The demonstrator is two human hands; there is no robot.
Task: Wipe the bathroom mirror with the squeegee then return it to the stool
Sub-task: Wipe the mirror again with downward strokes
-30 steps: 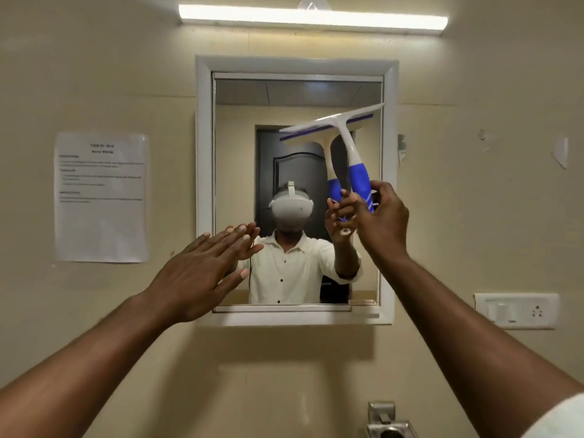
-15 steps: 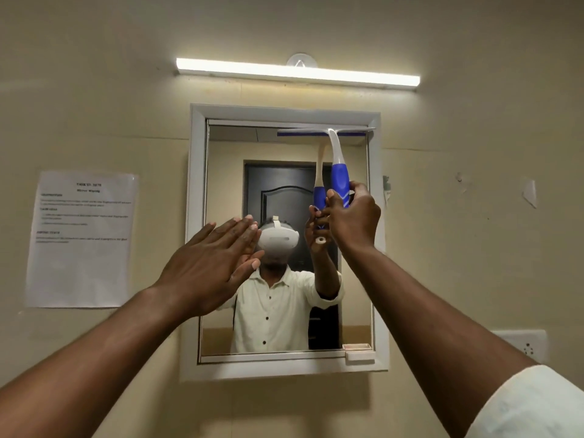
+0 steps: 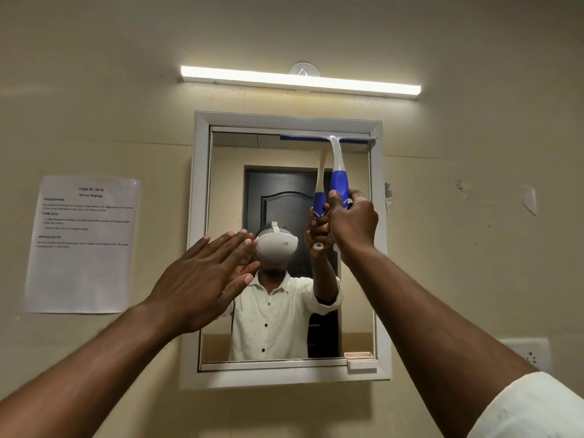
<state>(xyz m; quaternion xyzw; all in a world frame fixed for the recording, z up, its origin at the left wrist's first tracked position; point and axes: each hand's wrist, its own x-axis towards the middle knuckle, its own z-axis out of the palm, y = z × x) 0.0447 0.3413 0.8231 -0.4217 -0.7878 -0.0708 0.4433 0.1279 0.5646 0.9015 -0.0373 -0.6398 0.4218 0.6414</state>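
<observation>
**Squeegee sits at the top of the glass, ready to pull down**

Since a second ago, the squeegee blade has gone from tilted in the air to lying flat along the top edge of the mirror.

Nearest to us, the left hand (image 3: 205,279) is open and flat, fingers together, holding nothing. It is spread over the left side of the mirror (image 3: 284,311); I cannot tell if it touches the glass.

A bit farther, the right hand (image 3: 352,221) is wrapped tight around the blue grip of the squeegee (image 3: 339,181). The handle points straight up from that hand. At its top, the blade (image 3: 327,138) runs side to side, across the right part of the glass, just under the white frame (image 3: 199,216).

So the blade is above the right hand, and the unwiped glass is below it. The next move is probably a straight pull down. The stool is not in view.
</observation>
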